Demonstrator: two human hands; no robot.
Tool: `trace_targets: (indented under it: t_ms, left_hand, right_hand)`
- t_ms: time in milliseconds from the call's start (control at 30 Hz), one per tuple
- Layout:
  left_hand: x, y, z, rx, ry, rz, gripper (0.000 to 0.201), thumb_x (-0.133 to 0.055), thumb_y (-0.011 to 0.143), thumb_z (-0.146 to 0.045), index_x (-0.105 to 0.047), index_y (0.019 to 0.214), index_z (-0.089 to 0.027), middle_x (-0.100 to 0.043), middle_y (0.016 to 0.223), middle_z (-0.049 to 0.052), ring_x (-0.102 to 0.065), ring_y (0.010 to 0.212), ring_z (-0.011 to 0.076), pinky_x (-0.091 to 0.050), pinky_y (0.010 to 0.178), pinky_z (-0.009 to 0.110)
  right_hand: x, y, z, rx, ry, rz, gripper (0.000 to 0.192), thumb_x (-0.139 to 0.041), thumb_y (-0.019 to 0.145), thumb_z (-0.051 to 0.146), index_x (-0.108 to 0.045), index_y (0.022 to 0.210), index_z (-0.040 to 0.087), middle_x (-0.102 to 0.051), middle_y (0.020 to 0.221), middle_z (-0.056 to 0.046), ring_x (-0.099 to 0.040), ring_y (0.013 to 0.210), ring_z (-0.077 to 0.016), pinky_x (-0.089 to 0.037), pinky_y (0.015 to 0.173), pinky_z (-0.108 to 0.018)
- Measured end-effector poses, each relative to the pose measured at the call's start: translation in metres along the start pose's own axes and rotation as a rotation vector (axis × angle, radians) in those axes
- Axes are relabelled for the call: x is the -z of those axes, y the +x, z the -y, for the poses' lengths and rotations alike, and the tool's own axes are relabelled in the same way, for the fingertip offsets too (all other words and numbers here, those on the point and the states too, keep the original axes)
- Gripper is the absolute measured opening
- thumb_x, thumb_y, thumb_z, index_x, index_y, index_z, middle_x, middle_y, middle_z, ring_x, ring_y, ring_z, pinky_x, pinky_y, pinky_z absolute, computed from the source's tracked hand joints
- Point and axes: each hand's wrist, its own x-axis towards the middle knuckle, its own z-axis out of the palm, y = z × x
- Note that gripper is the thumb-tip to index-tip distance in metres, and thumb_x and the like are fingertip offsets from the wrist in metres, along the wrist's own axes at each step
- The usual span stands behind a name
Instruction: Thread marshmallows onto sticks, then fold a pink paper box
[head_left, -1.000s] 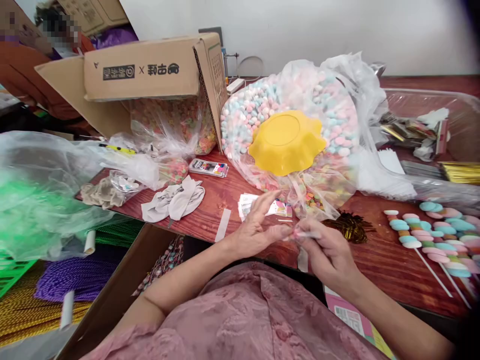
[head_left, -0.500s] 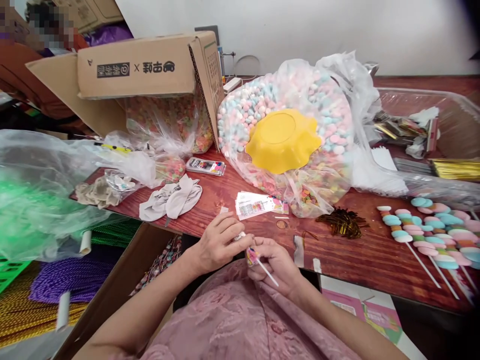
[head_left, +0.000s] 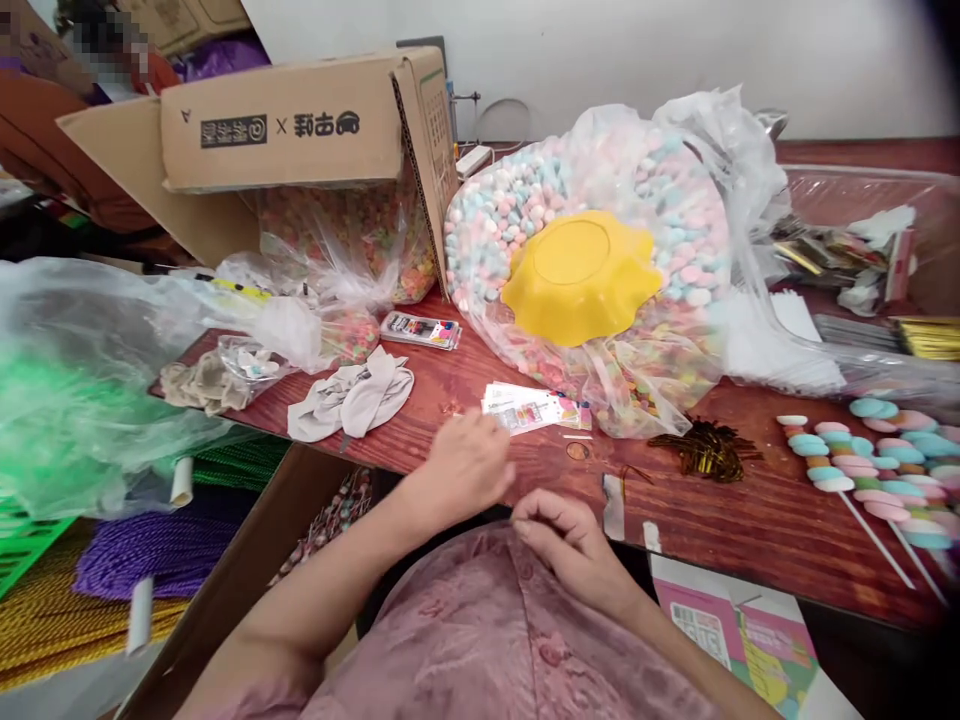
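Observation:
My left hand (head_left: 469, 465) rests at the near edge of the red-brown table (head_left: 750, 525), knuckles up, its fingertips just short of a small stack of printed stickers (head_left: 525, 408). Its fingers are hidden from me. My right hand (head_left: 566, 545) is curled against my pink shirt below the table edge, thumb pressed to forefinger, with nothing showing in it. A pile of gold twist ties (head_left: 705, 450) lies to the right of the stickers. Finished marshmallow skewers (head_left: 847, 465) on white sticks lie at the far right.
A big clear bag of pastel marshmallows (head_left: 510, 200) holds a yellow bowl (head_left: 581, 280). A tipped cardboard box (head_left: 277, 130) with candy bags, white gloves (head_left: 352, 395), a green-tinted plastic bag (head_left: 67, 400) and a clear tray (head_left: 862, 190) surround it. Another person sits far left.
Both hands had drawn back from the table to my lap with a wrapped candy stick. Now the stick is out of sight and my left hand has moved up toward the stickers.

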Motion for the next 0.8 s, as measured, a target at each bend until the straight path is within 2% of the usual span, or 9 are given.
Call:
trace_targets:
  t_ms: [100, 167, 233, 333, 433, 500, 633, 700, 800]
  left_hand:
    - [-0.019, 0.068, -0.035, -0.061, 0.11, 0.012, 0.019, -0.052, 0.087, -0.012, -0.065, 0.1, -0.007, -0.061, 0.101, 0.017, -0.057, 0.097, 0.0273, -0.048, 0.074, 0.035]
    - [-0.028, 0.09, -0.046, -0.077, 0.172, 0.055, 0.02, -0.05, 0.085, -0.006, -0.067, 0.096, -0.005, -0.062, 0.098, 0.019, -0.059, 0.094, 0.0272, -0.048, 0.071, 0.033]
    - [-0.034, 0.097, -0.044, -0.083, 0.205, 0.073, 0.021, -0.048, 0.084, -0.002, -0.068, 0.093, -0.006, -0.064, 0.096, 0.019, -0.06, 0.092, 0.0273, -0.047, 0.069, 0.032]
    - [-0.039, 0.094, -0.027, -0.119, 0.198, 0.03, 0.025, -0.045, 0.084, -0.001, -0.068, 0.09, -0.008, -0.065, 0.091, 0.016, -0.061, 0.089, 0.0267, -0.046, 0.067, 0.033]
    - [-0.045, 0.085, -0.009, -0.161, 0.154, -0.087, 0.025, -0.044, 0.085, -0.002, -0.068, 0.089, -0.011, -0.064, 0.086, 0.013, -0.06, 0.084, 0.0245, -0.046, 0.069, 0.034]
    - [-0.05, 0.079, -0.002, -0.193, 0.129, -0.157, 0.025, -0.045, 0.085, -0.003, -0.067, 0.083, -0.014, -0.063, 0.082, 0.011, -0.058, 0.081, 0.0231, -0.044, 0.068, 0.033]
    - [-0.06, 0.07, -0.002, -0.197, 0.113, -0.222, 0.025, -0.046, 0.087, -0.006, -0.066, 0.076, -0.016, -0.063, 0.08, 0.01, -0.056, 0.08, 0.0228, -0.043, 0.068, 0.033]
    - [-0.061, 0.067, -0.007, -0.153, 0.111, -0.223, 0.023, -0.046, 0.088, -0.008, -0.066, 0.081, -0.015, -0.064, 0.084, 0.01, -0.056, 0.083, 0.0237, -0.043, 0.07, 0.033]
    - [-0.059, 0.065, -0.013, -0.086, 0.093, -0.214, 0.021, -0.047, 0.087, -0.007, -0.066, 0.087, -0.015, -0.065, 0.091, 0.01, -0.056, 0.089, 0.0245, -0.045, 0.073, 0.034]
  right_hand:
    - [0.01, -0.016, 0.01, 0.17, -0.334, -0.001, 0.019, -0.046, 0.096, 0.023, -0.058, 0.082, 0.018, -0.057, 0.074, 0.0, -0.052, 0.07, -0.0108, -0.04, 0.067, -0.024]
    - [0.034, -0.037, 0.005, 0.201, -0.496, -0.151, 0.018, -0.044, 0.097, 0.019, -0.059, 0.087, 0.019, -0.06, 0.075, -0.001, -0.055, 0.069, -0.0112, -0.041, 0.065, -0.024]
    - [0.067, -0.063, -0.006, 0.176, -0.635, -0.395, 0.016, -0.045, 0.096, 0.019, -0.06, 0.089, 0.019, -0.062, 0.076, -0.002, -0.057, 0.068, -0.0123, -0.043, 0.064, -0.024]
    - [0.122, -0.103, -0.019, 0.073, -0.892, -0.782, 0.013, -0.051, 0.094, 0.024, -0.063, 0.092, 0.019, -0.068, 0.083, -0.005, -0.062, 0.074, -0.0159, -0.048, 0.07, -0.027]
    - [0.17, -0.124, -0.021, -0.185, -1.255, -1.012, 0.023, -0.046, 0.094, 0.029, -0.067, 0.095, 0.017, -0.07, 0.093, -0.011, -0.065, 0.083, -0.0222, -0.048, 0.074, -0.032]
    - [0.192, -0.123, -0.019, -0.42, -1.418, -1.003, 0.03, -0.042, 0.095, 0.03, -0.068, 0.1, 0.015, -0.069, 0.102, -0.015, -0.064, 0.091, -0.0278, -0.046, 0.074, -0.037]
    - [0.212, -0.106, -0.025, -0.798, -1.438, -0.772, 0.034, -0.041, 0.094, 0.032, -0.068, 0.101, 0.013, -0.067, 0.106, -0.018, -0.063, 0.096, -0.0342, -0.044, 0.069, -0.04]
    - [0.214, -0.1, -0.034, -0.871, -1.39, -0.749, 0.035, -0.038, 0.094, 0.032, -0.068, 0.097, 0.013, -0.066, 0.107, -0.019, -0.063, 0.094, -0.034, -0.043, 0.066, -0.04]
    - [0.218, -0.099, -0.045, -0.873, -1.346, -0.839, 0.04, -0.032, 0.096, 0.031, -0.068, 0.098, 0.013, -0.067, 0.106, -0.021, -0.065, 0.083, -0.0318, -0.04, 0.06, -0.038]
